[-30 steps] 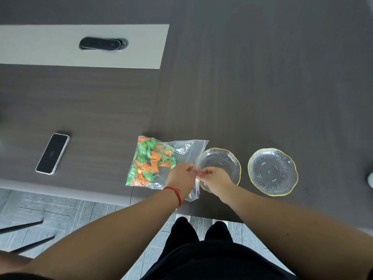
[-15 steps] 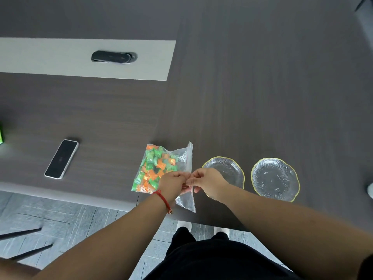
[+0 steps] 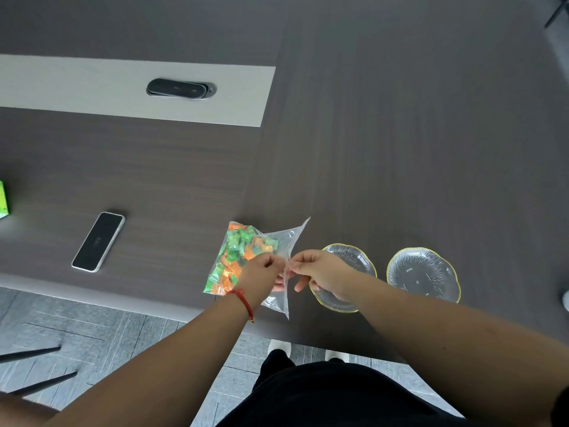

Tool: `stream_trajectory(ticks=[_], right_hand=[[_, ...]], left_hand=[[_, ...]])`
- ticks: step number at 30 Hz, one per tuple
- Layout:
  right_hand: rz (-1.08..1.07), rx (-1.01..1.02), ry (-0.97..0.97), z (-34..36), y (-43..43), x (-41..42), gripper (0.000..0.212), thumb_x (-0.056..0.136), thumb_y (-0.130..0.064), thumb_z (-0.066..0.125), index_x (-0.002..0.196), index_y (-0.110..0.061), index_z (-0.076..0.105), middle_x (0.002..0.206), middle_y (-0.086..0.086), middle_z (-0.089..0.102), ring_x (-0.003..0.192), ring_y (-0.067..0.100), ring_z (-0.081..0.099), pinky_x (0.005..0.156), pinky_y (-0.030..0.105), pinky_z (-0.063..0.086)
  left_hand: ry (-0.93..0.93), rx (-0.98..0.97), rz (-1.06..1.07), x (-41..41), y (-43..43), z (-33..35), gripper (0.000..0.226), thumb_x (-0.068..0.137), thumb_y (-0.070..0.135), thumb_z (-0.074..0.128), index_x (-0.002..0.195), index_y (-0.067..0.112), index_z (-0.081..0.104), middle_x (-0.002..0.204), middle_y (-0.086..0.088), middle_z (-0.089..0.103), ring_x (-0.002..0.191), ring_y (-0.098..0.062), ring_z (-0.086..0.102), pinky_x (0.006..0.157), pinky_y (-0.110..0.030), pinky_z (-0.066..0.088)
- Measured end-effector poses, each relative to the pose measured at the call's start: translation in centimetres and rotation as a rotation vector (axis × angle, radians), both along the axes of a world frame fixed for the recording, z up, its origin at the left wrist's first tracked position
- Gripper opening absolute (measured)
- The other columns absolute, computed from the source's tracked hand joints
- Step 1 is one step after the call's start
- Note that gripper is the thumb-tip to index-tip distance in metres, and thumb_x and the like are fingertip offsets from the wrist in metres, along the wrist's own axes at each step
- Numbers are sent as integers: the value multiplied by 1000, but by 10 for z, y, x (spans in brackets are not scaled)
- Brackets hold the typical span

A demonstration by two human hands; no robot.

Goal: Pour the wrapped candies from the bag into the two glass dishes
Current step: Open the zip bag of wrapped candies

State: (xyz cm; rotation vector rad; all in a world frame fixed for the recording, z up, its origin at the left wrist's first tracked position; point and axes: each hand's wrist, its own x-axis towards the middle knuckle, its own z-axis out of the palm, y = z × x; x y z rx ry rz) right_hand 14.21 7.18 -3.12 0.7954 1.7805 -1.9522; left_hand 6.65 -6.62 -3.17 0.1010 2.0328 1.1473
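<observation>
Both hands, left hand (image 3: 258,277) and right hand (image 3: 320,272), pinch with their fingers the clear plastic bag (image 3: 278,241) of green and orange wrapped candies (image 3: 237,257) at lower centre, beside two empty gold-rimmed glass dishes (image 3: 423,274) on the dark wood-grain table (image 3: 400,149).

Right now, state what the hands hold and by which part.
Both the left hand and the right hand pinch the clear candy bag at its open top edge.

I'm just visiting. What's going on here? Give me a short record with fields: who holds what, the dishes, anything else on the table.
left hand: pinching the mouth edge of the clear bag
right hand: pinching the opposite side of the bag mouth
candies: green and orange, all inside the bag
near glass dish: no candy visible, partly behind the right hand
far-right glass dish: empty
phone: flat on the table, to the left
</observation>
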Motion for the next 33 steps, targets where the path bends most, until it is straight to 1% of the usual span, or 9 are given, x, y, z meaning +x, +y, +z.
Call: stream_trajectory(ticks=[4, 8, 10, 15, 19, 23, 26, 29, 33], right_hand=[[33, 58, -2, 7, 2, 0, 12, 93, -21, 59, 87, -17, 69, 84, -5, 76, 62, 14, 67, 41, 14, 31], [4, 69, -38, 13, 4, 2, 16, 91, -18, 57, 91, -17, 73, 69, -10, 74, 55, 6, 65, 43, 15, 30], [-6, 44, -61, 13, 4, 2, 20, 92, -21, 54, 92, -20, 74, 74, -8, 75, 58, 9, 66, 46, 17, 32], [-5, 144, -75, 8, -1, 1, 22, 94, -31, 53, 94, -11, 64, 83, -3, 73, 58, 10, 64, 45, 19, 34], [6, 243, -59, 6, -3, 2, 21, 91, -35, 59, 82, -16, 62, 74, -4, 72, 54, 5, 61, 43, 19, 38], [47, 333, -59, 8, -3, -1, 20, 89, -32, 58, 79, -16, 62, 70, -1, 71, 54, 6, 62, 45, 21, 41], [68, 365, -60, 8, -5, -2, 15, 87, -21, 52, 77, -17, 62, 77, 6, 75, 64, 15, 68, 63, 33, 54], [102, 407, -45, 10, -5, -3, 15, 84, -17, 49, 76, -15, 61, 81, 8, 77, 70, 20, 73, 75, 35, 56], [138, 477, -62, 10, -5, -6, 15, 82, -18, 47, 70, -16, 56, 75, 7, 75, 60, 18, 68, 68, 34, 54]], left_hand=[[-69, 63, 6, -1, -4, 4, 19, 89, 25, 63, 96, 7, 67, 86, -8, 70, 80, -18, 67, 70, -27, 59], [-70, 107, -51, 2, -8, 2, 17, 82, 24, 71, 97, 16, 70, 95, -10, 71, 82, -14, 66, 69, -22, 56], [-15, 74, -70, 2, -10, 1, 17, 79, 22, 74, 95, 17, 70, 94, -14, 70, 82, -16, 65, 72, -26, 56], [-98, 62, 32, 2, -4, 5, 17, 91, 18, 59, 95, 6, 70, 94, -16, 73, 83, -22, 71, 68, -24, 59], [-204, 83, 61, 3, -2, 11, 22, 91, 21, 58, 96, 2, 69, 94, -17, 74, 84, -25, 73, 65, -26, 60], [-161, 95, 1, 5, -4, 11, 22, 89, 17, 62, 96, -3, 69, 93, -18, 74, 82, -21, 74, 63, -22, 57], [-112, 46, -20, 7, -3, 11, 19, 89, 16, 62, 92, -1, 71, 90, -16, 75, 77, -18, 73, 60, -19, 56], [-40, -19, -1, 8, 0, 12, 21, 91, 16, 59, 87, -2, 69, 86, -16, 72, 73, -18, 71, 55, -17, 54], [77, -104, 64, 11, 2, 11, 21, 85, 13, 55, 74, -2, 66, 76, -21, 70, 70, -29, 68, 63, -35, 61]])
